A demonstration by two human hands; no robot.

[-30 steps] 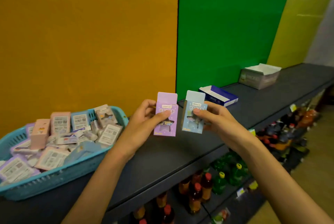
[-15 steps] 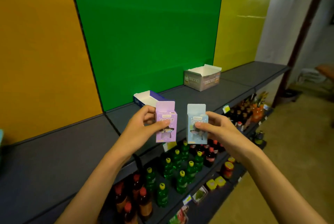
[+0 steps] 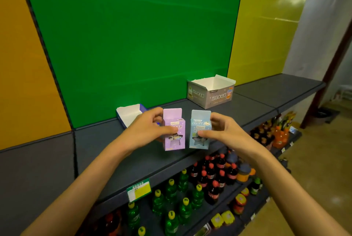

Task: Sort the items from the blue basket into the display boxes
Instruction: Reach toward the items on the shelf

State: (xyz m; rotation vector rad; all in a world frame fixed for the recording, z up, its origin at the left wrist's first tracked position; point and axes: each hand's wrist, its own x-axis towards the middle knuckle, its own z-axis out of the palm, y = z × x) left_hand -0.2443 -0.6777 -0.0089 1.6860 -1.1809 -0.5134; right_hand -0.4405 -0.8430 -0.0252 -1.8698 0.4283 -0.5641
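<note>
My left hand (image 3: 146, 131) grips a small purple box (image 3: 174, 131) upright, thumb across its front. Beside it, my right hand (image 3: 222, 131) grips a small light-blue box (image 3: 200, 129) the same way. Both boxes hang above the dark grey shelf (image 3: 133, 161), side by side and a little apart. Just behind my left hand lies a blue display box (image 3: 129, 114) with a white inside, partly hidden by the hand. A grey display box (image 3: 211, 91) stands open farther back to the right. The blue basket is out of view.
Green, orange and yellow panels form the wall behind the shelf. Below the shelf's front edge stand rows of green bottles (image 3: 171, 197) and dark bottles with red caps (image 3: 211, 176). The floor (image 3: 314, 169) opens to the right.
The view has swung right along the shelf, from the blue basket to the display boxes. Both hands, still gripping their boxes, now sit near the blue display box.
</note>
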